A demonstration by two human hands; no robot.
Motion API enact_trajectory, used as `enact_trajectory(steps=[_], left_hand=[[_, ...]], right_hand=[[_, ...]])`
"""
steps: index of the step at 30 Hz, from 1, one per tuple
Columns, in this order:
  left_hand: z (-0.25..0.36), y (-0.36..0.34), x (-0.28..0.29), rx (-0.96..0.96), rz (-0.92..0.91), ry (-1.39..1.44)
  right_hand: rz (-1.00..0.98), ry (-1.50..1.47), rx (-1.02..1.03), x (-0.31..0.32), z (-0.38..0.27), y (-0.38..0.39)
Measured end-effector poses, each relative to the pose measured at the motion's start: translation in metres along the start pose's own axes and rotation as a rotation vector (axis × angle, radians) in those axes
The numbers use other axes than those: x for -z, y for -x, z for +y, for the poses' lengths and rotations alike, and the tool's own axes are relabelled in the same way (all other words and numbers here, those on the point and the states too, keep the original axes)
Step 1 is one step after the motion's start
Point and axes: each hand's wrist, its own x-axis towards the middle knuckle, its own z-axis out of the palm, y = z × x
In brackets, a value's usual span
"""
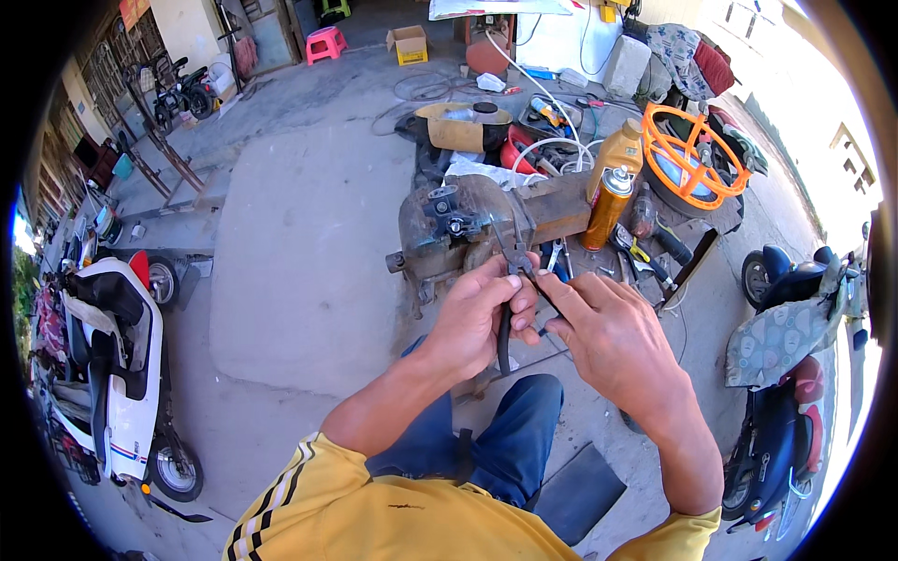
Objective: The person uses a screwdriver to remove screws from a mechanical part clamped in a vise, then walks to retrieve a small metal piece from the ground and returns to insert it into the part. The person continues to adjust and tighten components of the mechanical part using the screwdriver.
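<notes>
The left hand (488,313) grips the pliers (516,254) around their middle and the right hand (613,337) pinches them; good control calls for steady, even pressure.

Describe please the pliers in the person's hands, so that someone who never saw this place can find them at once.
Start at the big worn metal vise in the upper middle. Just below it, the left hand and right hand meet at the pliers, metal head pointing up. Their dark handles set them apart from the yellow-gripped tool lying loose to the right.
</notes>
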Motion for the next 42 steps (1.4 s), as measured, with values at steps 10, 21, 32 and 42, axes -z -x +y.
enact_trajectory(steps=[10, 21, 32, 42], left_hand=[[-0.006, 0.007, 0.005, 0.005, -0.039, 0.157], [0.006, 0.014, 0.016, -0.063, -0.156, 0.113], [0.017, 0.019, 0.017, 0.004, -0.125, 0.187], [0.024, 0.019, 0.022, 0.045, -0.097, 0.192]], right_hand=[[0.044, 0.35, 0.049, -0.001, -0.007, -0.018], [0.024, 0.104, -0.064, -0.008, -0.004, -0.037], [0.037, 0.113, -0.101, -0.012, -0.014, -0.04], [0.038, 0.091, -0.188, -0.016, -0.028, -0.037]])
